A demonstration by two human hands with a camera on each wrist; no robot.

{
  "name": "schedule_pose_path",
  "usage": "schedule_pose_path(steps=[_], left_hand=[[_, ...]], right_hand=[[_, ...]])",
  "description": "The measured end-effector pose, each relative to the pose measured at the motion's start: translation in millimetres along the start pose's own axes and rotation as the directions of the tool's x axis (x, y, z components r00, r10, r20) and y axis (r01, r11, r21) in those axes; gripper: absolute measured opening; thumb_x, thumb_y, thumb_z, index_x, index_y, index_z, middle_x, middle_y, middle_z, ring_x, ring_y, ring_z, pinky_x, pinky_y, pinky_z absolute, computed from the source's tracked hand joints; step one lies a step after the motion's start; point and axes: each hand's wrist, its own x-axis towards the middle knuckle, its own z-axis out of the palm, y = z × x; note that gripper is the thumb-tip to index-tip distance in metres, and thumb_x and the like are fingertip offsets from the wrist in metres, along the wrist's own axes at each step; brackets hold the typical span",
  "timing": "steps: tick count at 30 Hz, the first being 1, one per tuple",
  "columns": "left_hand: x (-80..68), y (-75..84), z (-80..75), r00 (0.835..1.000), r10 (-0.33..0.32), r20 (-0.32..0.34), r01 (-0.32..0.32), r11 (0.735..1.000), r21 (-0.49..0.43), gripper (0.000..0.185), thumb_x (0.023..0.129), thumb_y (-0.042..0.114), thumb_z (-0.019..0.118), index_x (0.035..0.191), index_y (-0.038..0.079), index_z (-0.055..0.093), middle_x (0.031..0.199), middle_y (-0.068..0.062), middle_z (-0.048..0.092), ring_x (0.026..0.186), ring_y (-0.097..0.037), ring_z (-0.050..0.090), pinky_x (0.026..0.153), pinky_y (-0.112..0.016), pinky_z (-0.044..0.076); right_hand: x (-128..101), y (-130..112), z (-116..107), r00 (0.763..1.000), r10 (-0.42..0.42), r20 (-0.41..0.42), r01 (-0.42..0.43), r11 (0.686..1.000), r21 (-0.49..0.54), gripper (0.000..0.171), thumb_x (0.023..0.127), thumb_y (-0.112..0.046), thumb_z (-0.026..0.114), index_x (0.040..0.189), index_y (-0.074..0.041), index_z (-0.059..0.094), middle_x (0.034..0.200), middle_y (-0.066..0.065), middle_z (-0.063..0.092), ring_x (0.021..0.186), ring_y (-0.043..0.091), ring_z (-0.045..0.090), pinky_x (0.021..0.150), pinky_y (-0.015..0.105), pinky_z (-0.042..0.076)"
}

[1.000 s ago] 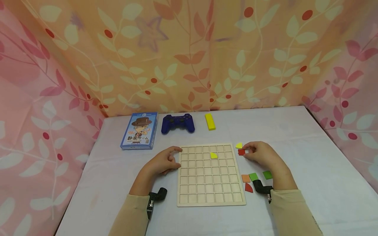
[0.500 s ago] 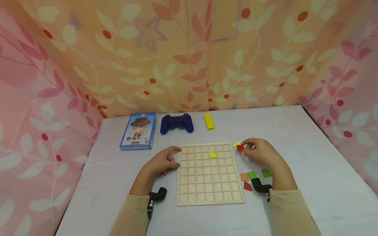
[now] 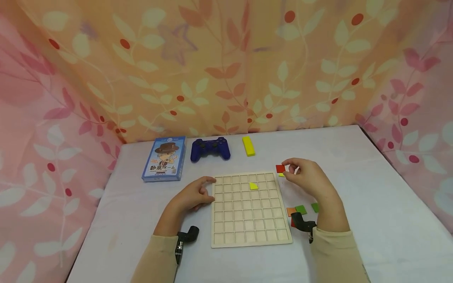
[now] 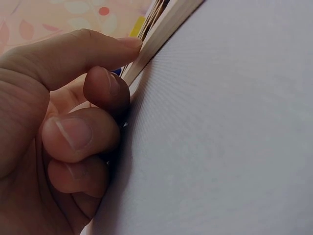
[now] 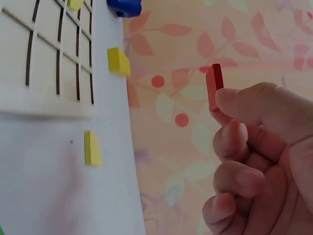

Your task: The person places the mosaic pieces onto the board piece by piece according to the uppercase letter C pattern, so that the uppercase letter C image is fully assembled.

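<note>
Red tile [image 3: 280, 168] pinched between thumb and fingertip of right hand [image 3: 307, 177], lifted off the table [image 3: 371, 204] just past the board's [image 3: 249, 210] far right corner. Left hand [image 3: 192, 194] loosely curled, fingertips against board's left edge, gripping nothing. Yellow tile [image 5: 92, 148] below mostly hidden from the head view.

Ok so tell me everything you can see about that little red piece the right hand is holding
The red piece is a small flat square tile, solid red, with straight edges and a matte, painted-wood look. The right hand pinches it between thumb and forefinger and holds it in the air, clear of the table, just past the far right corner of the wooden grid board. In the right wrist view it stands on edge, showing some thickness. Only the fingertips touch it. A yellow piece lies on the table nearly beneath it.
</note>
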Motion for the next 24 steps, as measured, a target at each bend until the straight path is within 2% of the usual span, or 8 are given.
schedule_pose_path(steps=[9,17,24], left_hand=[[1.5,-0.3,-1.3,1.0,-0.007,0.003,0.007,1.0,-0.001,0.064,0.09,0.008,0.078,0.147,0.013,0.048,0.057,-0.002,0.052,0.038,-0.013,0.04,0.04,-0.028,0.033],[4.7,0.7,-2.5,1.0,0.007,0.011,-0.007,1.0,-0.001,0.064,0.09,0.009,0.078,0.146,0.014,0.049,0.058,-0.002,0.053,0.039,-0.012,0.039,0.04,-0.028,0.033],[2.6,-0.5,-3.0,1.0,-0.005,0.005,0.005,1.0,-0.003,0.065,0.089,0.009,0.079,0.146,0.014,0.049,0.058,-0.002,0.053,0.038,-0.013,0.039,0.039,-0.027,0.033]], right_hand=[[5.4,-32.0,13.0,0.995,-0.099,0.026,0.097,0.993,0.07,0.027,0.094,-0.018,0.072,0.121,-0.013,0.071,0.069,-0.001,0.033,0.063,0.018,0.031,0.06,0.035,0.031],[3.8,-48.2,22.6,0.991,-0.131,-0.001,0.13,0.985,0.117,0.03,0.093,-0.018,0.075,0.122,-0.011,0.073,0.063,-0.002,0.036,0.059,0.017,0.035,0.054,0.032,0.031],[7.5,-55.1,37.4,0.992,-0.127,0.001,0.125,0.978,0.167,0.03,0.092,-0.019,0.077,0.121,-0.01,0.074,0.06,-0.003,0.035,0.056,0.016,0.035,0.058,0.034,0.035]])
